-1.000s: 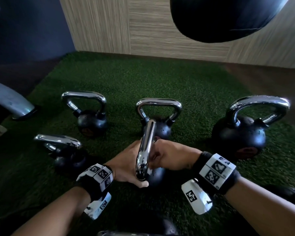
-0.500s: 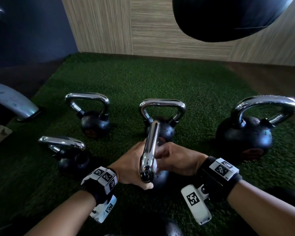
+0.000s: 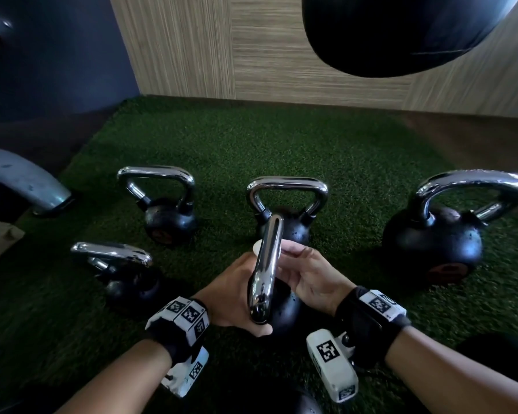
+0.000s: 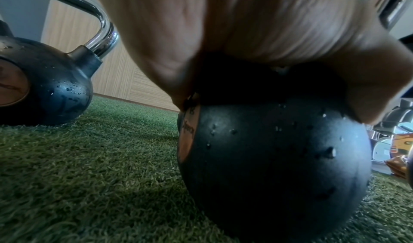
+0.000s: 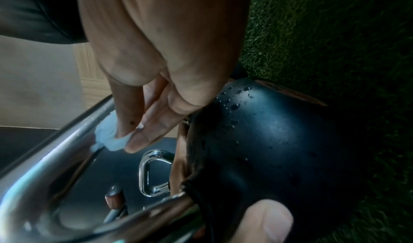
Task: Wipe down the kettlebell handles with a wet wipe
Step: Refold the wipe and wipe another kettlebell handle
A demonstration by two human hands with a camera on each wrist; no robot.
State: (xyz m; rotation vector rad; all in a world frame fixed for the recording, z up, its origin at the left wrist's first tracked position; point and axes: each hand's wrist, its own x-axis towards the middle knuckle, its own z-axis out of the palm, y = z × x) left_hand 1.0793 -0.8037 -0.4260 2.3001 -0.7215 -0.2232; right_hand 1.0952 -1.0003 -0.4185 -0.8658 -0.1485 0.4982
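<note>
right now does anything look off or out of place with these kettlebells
Mostly tidy. The odd one is the front-left kettlebell: it leans over on the turf while the three behind stand upright. Water droplets also bead on the body of the held kettlebell, seemingly from the wet wipe.

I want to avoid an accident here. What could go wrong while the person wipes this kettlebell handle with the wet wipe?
The kettlebell shows water droplets, so the left hand steadying it might slip. The right hand presses only a small wet wipe on the chrome handle; it may slide off. Another kettlebell behind stands close, so fingers could get knocked.
</note>
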